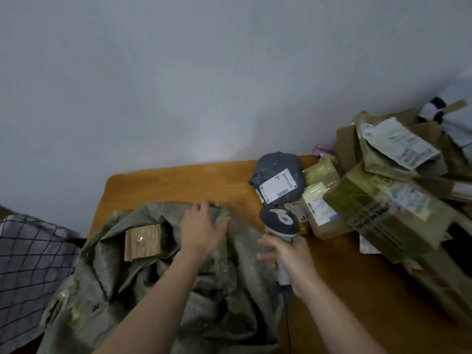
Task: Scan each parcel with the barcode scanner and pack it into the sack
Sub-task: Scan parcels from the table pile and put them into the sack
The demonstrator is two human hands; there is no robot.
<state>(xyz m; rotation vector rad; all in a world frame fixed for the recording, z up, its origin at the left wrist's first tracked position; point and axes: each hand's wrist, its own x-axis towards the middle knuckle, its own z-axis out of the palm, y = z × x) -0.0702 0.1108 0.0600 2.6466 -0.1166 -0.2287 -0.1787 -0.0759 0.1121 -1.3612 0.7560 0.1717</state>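
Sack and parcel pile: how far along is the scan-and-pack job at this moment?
Early. Done: one small cardboard parcel lies in the open mouth of the sack. In hand: the right hand grips the barcode scanner, and the left hand rests flat on the sack; neither holds a parcel. Left: the grey mailer and the heap of boxes beside it wait at the right end of the table.
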